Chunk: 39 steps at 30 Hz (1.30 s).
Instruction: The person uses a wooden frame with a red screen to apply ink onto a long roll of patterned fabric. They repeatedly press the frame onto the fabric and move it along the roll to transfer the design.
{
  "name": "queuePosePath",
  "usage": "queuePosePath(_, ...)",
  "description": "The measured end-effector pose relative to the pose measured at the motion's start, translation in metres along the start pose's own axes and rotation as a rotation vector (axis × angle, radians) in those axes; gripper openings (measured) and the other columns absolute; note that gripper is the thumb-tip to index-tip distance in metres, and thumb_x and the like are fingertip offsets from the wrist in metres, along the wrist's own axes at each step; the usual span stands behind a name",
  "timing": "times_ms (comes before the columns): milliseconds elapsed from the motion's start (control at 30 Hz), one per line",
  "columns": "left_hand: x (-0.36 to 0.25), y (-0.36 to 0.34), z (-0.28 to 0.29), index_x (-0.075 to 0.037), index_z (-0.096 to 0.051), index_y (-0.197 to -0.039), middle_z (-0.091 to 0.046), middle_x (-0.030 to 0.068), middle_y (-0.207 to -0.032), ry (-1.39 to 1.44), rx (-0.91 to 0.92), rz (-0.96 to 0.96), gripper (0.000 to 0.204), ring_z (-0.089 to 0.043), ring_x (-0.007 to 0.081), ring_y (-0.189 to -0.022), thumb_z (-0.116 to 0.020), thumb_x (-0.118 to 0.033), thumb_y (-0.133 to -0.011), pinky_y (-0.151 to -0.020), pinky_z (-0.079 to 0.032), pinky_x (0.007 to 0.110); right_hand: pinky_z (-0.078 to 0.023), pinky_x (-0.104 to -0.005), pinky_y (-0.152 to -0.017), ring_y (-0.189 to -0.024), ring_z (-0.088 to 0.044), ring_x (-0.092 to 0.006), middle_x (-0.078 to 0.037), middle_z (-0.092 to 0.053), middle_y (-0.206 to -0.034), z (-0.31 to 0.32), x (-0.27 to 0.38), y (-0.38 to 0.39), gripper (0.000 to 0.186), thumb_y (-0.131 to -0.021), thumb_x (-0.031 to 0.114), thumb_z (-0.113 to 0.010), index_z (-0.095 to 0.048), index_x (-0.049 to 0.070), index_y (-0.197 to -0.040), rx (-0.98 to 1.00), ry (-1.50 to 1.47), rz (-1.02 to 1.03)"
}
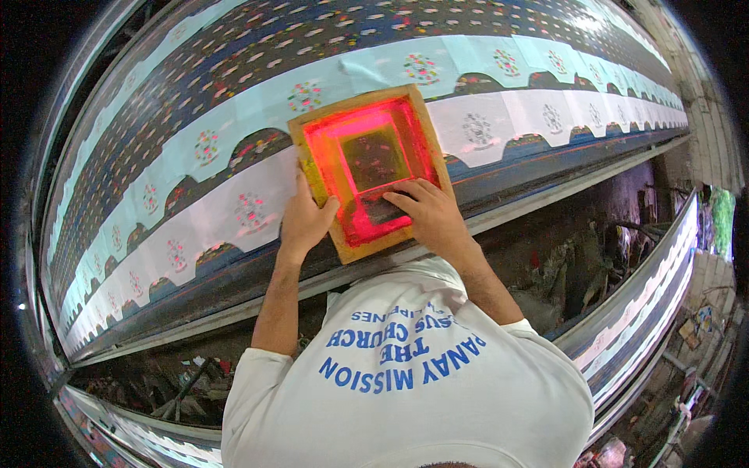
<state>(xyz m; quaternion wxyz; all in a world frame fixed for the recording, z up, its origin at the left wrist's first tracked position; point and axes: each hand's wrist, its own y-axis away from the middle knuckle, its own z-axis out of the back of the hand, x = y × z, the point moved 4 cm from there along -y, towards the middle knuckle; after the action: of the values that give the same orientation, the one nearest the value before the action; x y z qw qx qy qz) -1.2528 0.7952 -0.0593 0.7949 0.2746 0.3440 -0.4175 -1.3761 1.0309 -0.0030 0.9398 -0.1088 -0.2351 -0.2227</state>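
A wood-framed printing screen [427,134] lies tilted over the near row of white fabric pieces [538,115]. Bright pink and red ink smears its inside around a dark rectangular mesh window [376,158]. My left hand [307,217] grips the screen's left side, thumb on top and fingers along the outer edge. Inside the screen's near end, my right hand [434,214] is closed on a dark squeegee [378,209], its fingers partly covering it. Multicoloured round prints show on the white pieces to the left; grey-toned ones show to the right.
Behind the white row runs a row of light blue pieces [476,58] with colourful prints, on a long dark, ink-spotted table [257,58]. A pale rail [546,187] edges the table's near side. Another table with fabric [640,327] stands at the lower right, across a cluttered gap.
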Motion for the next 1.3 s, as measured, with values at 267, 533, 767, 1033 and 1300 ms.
queuePosePath(267, -0.091, -0.047, -0.1, -0.002, -0.022, -0.175, -0.076, 0.0254, -0.137, 0.041, 0.008, 0.006, 0.099, -0.077, 0.0407, -0.123, -0.077, -0.02, -0.095, -0.106, -0.06, 0.05, -0.055, -0.0466, -0.116, -0.135, -0.065, -0.0358, -0.007, -0.072, -0.14, 0.077, -0.114, 0.035, 0.062, -0.079, -0.004, -0.076, -0.076, 0.017, -0.137, -0.07, 0.11, -0.008)
queuePosePath(533, -0.14, -0.078, -0.181, -0.001, -0.018, -0.176, -0.073, 0.0244, -0.142, 0.193, 0.063, 0.019, 0.104, -0.075, 0.0367, -0.127, -0.078, -0.021, -0.094, -0.107, -0.058, 0.046, -0.056, -0.046, -0.114, -0.136, -0.063, -0.0351, -0.008, -0.07, -0.143, 0.114, -0.2, 0.063, 0.063, -0.079, -0.003, -0.076, -0.075, 0.015, -0.139, -0.004, 0.062, -0.027)
queuePosePath(767, -0.137, -0.077, -0.189, 0.0, -0.023, -0.175, -0.072, 0.0227, -0.145, 0.16, 0.033, 0.03, 0.098, -0.073, 0.0329, -0.132, -0.078, -0.014, -0.094, -0.113, -0.055, 0.045, -0.056, -0.0472, -0.111, -0.128, -0.065, -0.0361, -0.012, -0.07, -0.135, 0.12, -0.207, 0.065, 0.05, -0.082, 0.006, -0.075, -0.075, 0.009, -0.132, -0.065, 0.023, 0.033)
queuePosePath(1033, -0.142, -0.075, -0.19, 0.001, -0.027, -0.173, -0.071, 0.0253, -0.146, 0.136, 0.048, 0.067, 0.095, -0.071, 0.0377, -0.135, -0.077, -0.019, -0.094, -0.115, -0.053, 0.047, -0.057, -0.0477, -0.111, -0.129, -0.065, -0.0358, -0.012, -0.071, -0.135, 0.12, -0.213, 0.072, 0.048, -0.084, 0.004, -0.073, -0.076, 0.01, -0.132, -0.019, 0.014, 0.068)
queuePosePath(1300, -0.145, -0.08, -0.186, -0.001, -0.026, -0.173, -0.068, 0.0291, -0.147, 0.098, 0.098, 0.087, 0.098, -0.069, 0.047, -0.134, -0.076, -0.028, -0.093, -0.112, -0.054, 0.053, -0.056, -0.0484, -0.11, -0.122, -0.07, -0.0336, -0.012, -0.075, -0.124, 0.115, -0.254, -0.044, 0.047, -0.088, 0.008, -0.075, -0.077, 0.013, -0.134, -0.047, 0.021, 0.066)
